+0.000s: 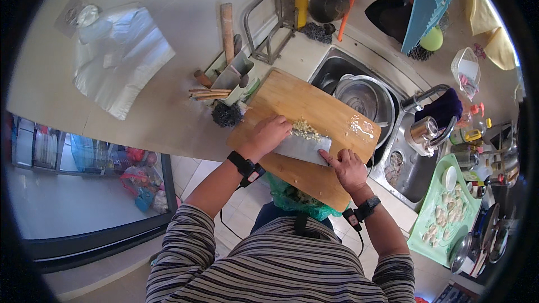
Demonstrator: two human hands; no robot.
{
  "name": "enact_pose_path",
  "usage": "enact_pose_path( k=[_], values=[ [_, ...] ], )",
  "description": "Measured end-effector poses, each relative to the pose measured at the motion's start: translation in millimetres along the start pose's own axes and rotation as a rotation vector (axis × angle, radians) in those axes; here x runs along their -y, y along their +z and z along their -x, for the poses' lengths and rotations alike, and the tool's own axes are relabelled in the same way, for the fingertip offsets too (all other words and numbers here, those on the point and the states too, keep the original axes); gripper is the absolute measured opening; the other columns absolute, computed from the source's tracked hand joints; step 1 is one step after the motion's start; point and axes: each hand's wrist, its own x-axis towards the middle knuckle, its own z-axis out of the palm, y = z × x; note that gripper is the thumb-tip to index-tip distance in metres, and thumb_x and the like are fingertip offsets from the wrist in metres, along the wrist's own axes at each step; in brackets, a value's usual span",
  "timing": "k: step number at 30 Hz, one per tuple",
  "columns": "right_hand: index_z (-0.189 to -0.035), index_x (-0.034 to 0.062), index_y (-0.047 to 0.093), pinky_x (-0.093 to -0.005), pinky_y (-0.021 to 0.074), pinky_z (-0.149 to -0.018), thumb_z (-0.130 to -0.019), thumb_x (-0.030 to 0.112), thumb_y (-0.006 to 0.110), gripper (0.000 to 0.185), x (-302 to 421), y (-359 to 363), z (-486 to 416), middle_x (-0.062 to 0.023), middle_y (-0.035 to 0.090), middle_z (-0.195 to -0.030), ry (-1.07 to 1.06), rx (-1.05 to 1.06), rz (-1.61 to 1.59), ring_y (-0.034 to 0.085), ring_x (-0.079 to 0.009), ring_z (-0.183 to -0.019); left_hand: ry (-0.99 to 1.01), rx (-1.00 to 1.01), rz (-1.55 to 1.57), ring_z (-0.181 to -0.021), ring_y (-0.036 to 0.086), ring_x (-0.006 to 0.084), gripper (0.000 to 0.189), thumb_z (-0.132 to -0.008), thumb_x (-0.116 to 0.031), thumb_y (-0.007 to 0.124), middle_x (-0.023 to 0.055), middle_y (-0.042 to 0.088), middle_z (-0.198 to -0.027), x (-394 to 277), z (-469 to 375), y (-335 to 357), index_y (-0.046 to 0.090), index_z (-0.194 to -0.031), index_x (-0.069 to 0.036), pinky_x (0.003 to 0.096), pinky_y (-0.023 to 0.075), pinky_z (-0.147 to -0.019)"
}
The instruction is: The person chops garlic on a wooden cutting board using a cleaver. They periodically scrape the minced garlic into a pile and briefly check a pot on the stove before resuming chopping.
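A wooden cutting board (294,92) lies aslant before me, partly over the sink. On it is a small heap of finely chopped pale food (307,130), perhaps garlic, along the far edge of a broad cleaver blade (305,148). My right hand (351,169) grips the cleaver at its right end, the thumb against the blade; the handle is hidden in the fist. Curled fingers of my left hand (269,134) meet the blade's left end beside the heap. Whether they pinch the blade or food is hidden. A wet patch (362,128) glistens at the board's right.
Metal bowls (362,97) sit in the sink (328,65), right of the board. Left stands a utensil caddy (236,80) with chopsticks (210,94) and a dark scouring pad (226,114). A green tray (421,223) holds pale food pieces. Below the board hangs a green plastic bag (280,195).
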Motion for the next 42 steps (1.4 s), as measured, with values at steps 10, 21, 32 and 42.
enact_pose_path(
  k=[10, 21, 32, 42],
  values=[
    [-0.128, 0.0388, 0.053, -0.0340, 0.0508, -0.065, -0.079, 0.009, 0.056, 0.058, -16, 8, 3, -0.0033, 0.049, -0.083, 0.027, 0.054, 0.005, 0.056, -0.0213, -0.075, -0.110, -0.079, 0.211, -0.081, 0.062, 0.0315, 0.011, -0.083, -0.013, 0.062, 0.0105, 0.065, -0.088, 5, -3, 8, 0.067, -0.089, -0.006, 0.0390, 0.0506, -0.069],
    [-0.121, 0.0306, 0.059, -0.0413, 0.0530, -0.067, -0.080, 0.023, 0.063, 0.042, -51, 7, -44, -0.0069, 0.060, -0.091, 0.263, 0.211, -0.203, 0.064, -0.0300, -0.078, -0.100, -0.023, 0.396, -0.086, 0.063, 0.0290, 0.012, -0.086, -0.012, 0.063, 0.0122, 0.065, -0.093, -10, 5, -2, 0.068, -0.093, -0.004, 0.0349, 0.0501, -0.073],
    [-0.108, 0.0228, 0.063, -0.0404, 0.0514, -0.066, -0.083, 0.036, 0.062, 0.028, -24, -21, -38, -0.0073, 0.062, -0.083, 0.057, 0.193, -0.278, 0.064, -0.0298, -0.074, 0.067, -0.059, -0.069, -0.089, 0.061, 0.0316, 0.019, -0.083, -0.011, 0.059, 0.0125, 0.063, -0.092, 1, 16, -21, 0.060, -0.102, -0.006, 0.0413, 0.0497, -0.078],
    [-0.099, 0.0199, 0.066, -0.0418, 0.0509, -0.065, -0.083, 0.037, 0.060, 0.024, -34, -13, -50, -0.0073, 0.066, -0.083, 0.117, 0.235, -0.289, 0.065, -0.0288, -0.075, -0.166, 0.019, -0.043, -0.083, 0.062, 0.0336, 0.012, -0.083, -0.016, 0.059, 0.0135, 0.065, -0.085, -13, 8, 7, 0.061, -0.088, -0.005, 0.0422, 0.0499, -0.071]
  ],
)
